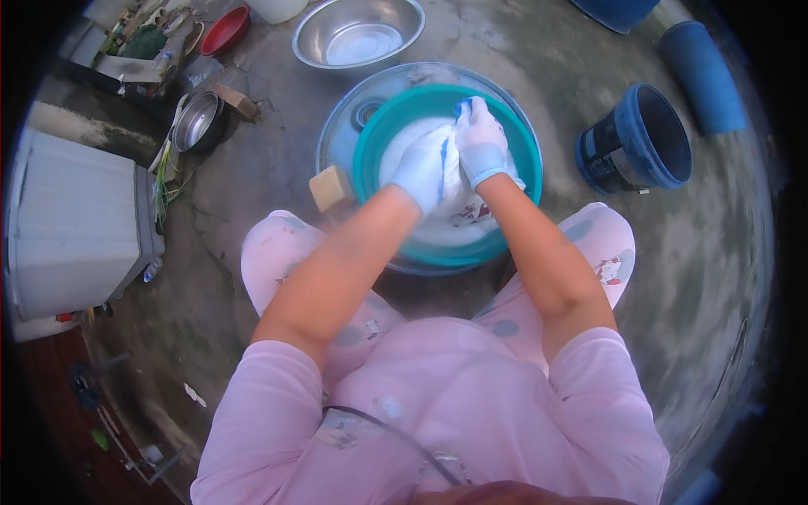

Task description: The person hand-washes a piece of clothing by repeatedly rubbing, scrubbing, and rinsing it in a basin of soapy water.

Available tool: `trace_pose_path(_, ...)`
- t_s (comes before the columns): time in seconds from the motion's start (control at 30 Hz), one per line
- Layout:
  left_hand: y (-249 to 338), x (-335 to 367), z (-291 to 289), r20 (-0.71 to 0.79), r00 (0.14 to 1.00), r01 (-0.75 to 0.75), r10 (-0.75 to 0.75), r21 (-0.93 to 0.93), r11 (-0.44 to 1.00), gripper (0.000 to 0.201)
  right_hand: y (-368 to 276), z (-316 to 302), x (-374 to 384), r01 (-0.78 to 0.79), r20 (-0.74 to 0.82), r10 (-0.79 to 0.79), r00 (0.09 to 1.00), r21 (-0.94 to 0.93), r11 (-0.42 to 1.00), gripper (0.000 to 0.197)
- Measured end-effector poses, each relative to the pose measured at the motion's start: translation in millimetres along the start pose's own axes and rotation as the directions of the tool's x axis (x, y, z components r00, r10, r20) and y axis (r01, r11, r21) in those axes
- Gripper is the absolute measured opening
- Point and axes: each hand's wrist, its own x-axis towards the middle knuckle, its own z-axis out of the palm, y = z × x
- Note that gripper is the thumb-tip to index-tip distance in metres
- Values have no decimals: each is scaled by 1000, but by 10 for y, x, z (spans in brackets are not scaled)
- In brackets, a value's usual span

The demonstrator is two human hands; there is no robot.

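Over a teal basin (pixel 364 160) of sudsy water, both my hands wear pale gloves. My left hand (pixel 421 166) is closed on a white cloth (pixel 454 172) with blue edging, its fingers partly hidden by the folds. Close beside it, a little farther out, my right hand (pixel 482 145) is closed around a bunched part of the same cloth. Some blue shows at its fingertips. Below my hands, a wet part of the cloth with a dark reddish print lies in the foam.
The basin stands on a larger round bluish tub (pixel 337 126). A tan block (pixel 332 189) sits at its left rim. Beyond is a steel bowl (pixel 359 42); a dark blue bucket (pixel 633 143) stands right. Farther left are a pan (pixel 199 122), a red bowl (pixel 225 31) and a white bin (pixel 80 219).
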Motion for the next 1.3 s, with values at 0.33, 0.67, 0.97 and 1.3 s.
trace_pose_path(0.33,712,-134,-185,186,980,65,-73,52,997,41,32,-73,127,50,173,-47,984,-8,999,31)
trace_pose_path(0.67,883,-637,444,144,974,-224,173,570,791,61,-351,-598,-19,122,407,-383,829,537,835,33)
trace_pose_path(0.97,816,-676,319,151,966,-142,212,988,-54,58,-290,-894,101,-179,252,-344,905,957,231,16)
trace_pose_path(1.3,880,-828,451,182,930,-360,318,622,695,27,-141,-896,106,-412,498,-342,797,862,296,45)
